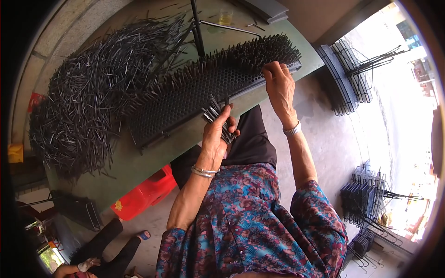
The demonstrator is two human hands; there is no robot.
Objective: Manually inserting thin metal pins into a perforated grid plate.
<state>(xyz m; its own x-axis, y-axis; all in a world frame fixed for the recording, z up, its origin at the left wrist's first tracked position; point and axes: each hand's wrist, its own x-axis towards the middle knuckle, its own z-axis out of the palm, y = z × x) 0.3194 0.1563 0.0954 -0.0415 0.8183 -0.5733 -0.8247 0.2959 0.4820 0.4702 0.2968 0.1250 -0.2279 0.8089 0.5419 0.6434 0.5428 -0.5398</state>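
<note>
Green table (pixel 127 183) below; left hand (pixel 216 133) clutches sticks (pixel 211 111); right hand (pixel 281 88), curled, hold unclear, apparently fills holed board (pixel 197 95) ahead; next needs aim.

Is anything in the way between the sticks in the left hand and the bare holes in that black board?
Nothing visible stands between the dark sticks in the left hand and the bare holes midway along the black board. Upright sticks crowd its far side, where a dark pole also rises.
</note>
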